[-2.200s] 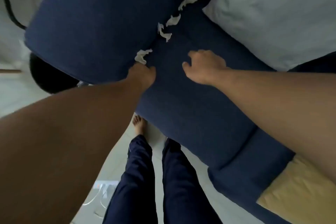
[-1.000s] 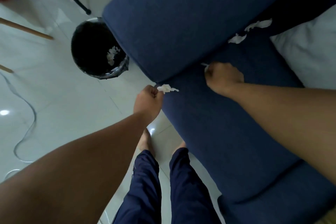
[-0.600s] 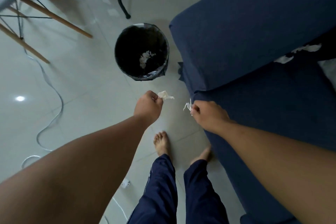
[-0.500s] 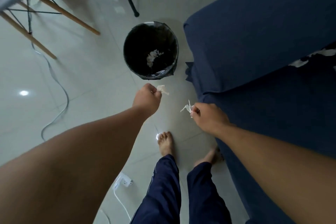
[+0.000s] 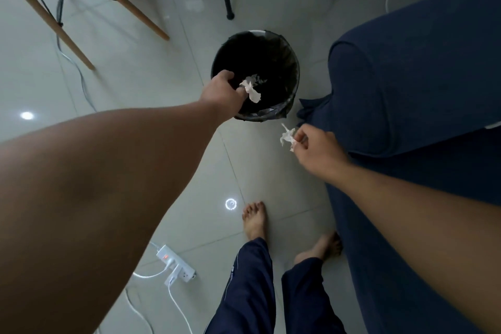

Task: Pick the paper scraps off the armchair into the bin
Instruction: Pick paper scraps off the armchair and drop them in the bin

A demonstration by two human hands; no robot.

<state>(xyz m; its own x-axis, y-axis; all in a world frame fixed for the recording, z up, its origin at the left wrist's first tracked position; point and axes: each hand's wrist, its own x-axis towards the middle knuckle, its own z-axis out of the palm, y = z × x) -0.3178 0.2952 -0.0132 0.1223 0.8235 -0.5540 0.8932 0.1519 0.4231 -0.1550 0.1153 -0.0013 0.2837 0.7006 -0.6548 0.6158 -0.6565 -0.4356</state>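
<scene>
Pale tiled floor (image 5: pixel 162 68) fills most of the view. The navy armchair (image 5: pixel 423 62) occupies the right side; no scraps show on the part in view. The black-lined bin (image 5: pixel 294 68) stands on the floor just beside the armchair's near corner, with white paper (image 5: pixel 259 79) lying inside it. The left hand (image 5: pixel 223 93) is over the bin's near-left rim, fingers closed on a white paper scrap (image 5: pixel 252 91) that hangs over the bin opening. The right hand (image 5: pixel 315 148) is outside the bin, below its rim and beside the armchair, thumb and fingers pinching a second scrap (image 5: pixel 286 137) over the floor. A white power strip (image 5: pixel 174 263) lies near the bottom.
</scene>
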